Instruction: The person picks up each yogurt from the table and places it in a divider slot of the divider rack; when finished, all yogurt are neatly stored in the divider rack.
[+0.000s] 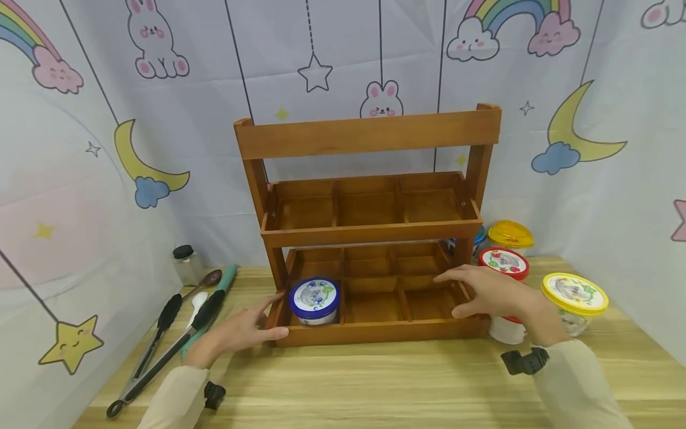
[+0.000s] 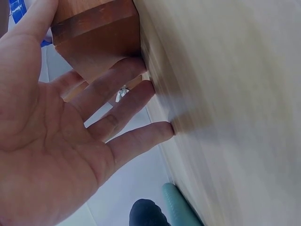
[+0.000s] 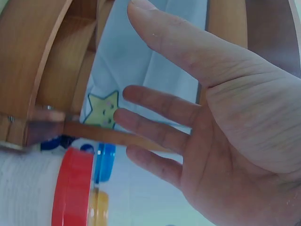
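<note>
A brown wooden two-tier rack (image 1: 370, 232) with divided compartments stands on the table. In its lower front left compartment sits a round tub with a blue lid (image 1: 315, 298). My left hand (image 1: 241, 330) is at the rack's lower left corner, thumb along the front edge. In the left wrist view its straight, spread fingers lie beside the rack's wooden end (image 2: 101, 42), fingertips right at the tabletop. My right hand (image 1: 490, 292) hovers at the lower right end, fingers extended and holding nothing. The right wrist view shows its open palm (image 3: 221, 155) near a red-lidded tub (image 3: 73, 188).
Right of the rack stand red-lidded tubs (image 1: 504, 262), a yellow-lidded tub (image 1: 574, 293) and a yellow domed lid (image 1: 511, 233). On the left lie black-handled tongs (image 1: 166, 351), a white spoon (image 1: 198, 301), a teal utensil (image 1: 227, 277) and a black-capped jar (image 1: 187, 266). Printed curtains surround the table.
</note>
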### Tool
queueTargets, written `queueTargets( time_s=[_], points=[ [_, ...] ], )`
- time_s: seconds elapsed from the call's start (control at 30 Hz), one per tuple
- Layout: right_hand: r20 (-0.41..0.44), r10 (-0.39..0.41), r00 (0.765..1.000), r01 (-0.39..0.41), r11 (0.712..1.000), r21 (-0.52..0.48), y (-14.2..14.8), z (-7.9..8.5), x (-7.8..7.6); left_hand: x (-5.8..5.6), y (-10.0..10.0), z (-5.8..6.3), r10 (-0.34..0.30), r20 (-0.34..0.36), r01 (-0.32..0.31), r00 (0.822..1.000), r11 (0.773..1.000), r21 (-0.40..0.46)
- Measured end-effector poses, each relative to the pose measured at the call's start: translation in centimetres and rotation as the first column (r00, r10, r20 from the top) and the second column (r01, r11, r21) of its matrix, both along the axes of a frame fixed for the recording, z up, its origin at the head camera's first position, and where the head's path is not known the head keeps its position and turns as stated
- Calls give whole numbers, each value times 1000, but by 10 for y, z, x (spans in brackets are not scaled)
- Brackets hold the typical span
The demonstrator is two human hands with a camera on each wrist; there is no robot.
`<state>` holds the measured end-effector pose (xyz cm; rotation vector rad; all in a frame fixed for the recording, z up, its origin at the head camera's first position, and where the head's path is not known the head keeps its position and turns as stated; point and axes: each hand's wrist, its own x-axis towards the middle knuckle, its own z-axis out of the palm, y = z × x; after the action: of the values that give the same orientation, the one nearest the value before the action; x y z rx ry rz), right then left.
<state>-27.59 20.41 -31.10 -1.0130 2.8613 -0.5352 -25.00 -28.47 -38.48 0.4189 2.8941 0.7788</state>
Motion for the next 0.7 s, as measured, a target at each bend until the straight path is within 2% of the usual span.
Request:
queueTargets(
  time_s=[0.1,0.33,0.57,0.7],
  points=[
    [2,4,1000,-4,1000,-17,8,0,-2,0,0,0,-7,-6,7,1000,1000,0],
    [140,-23,990,34,997,-74,31,1,-5,0,-1,1,-22,-16,22,1000,1000,-11],
    [108,-21,994,31,996,-88,55,5,-5,-1,0,2,-28,-16,28,999,1000,-2],
    [159,-14,987,36,991,-132,65,5,-5,-2,-1,0,-23,4,23,1000,1000,17]
  ],
)
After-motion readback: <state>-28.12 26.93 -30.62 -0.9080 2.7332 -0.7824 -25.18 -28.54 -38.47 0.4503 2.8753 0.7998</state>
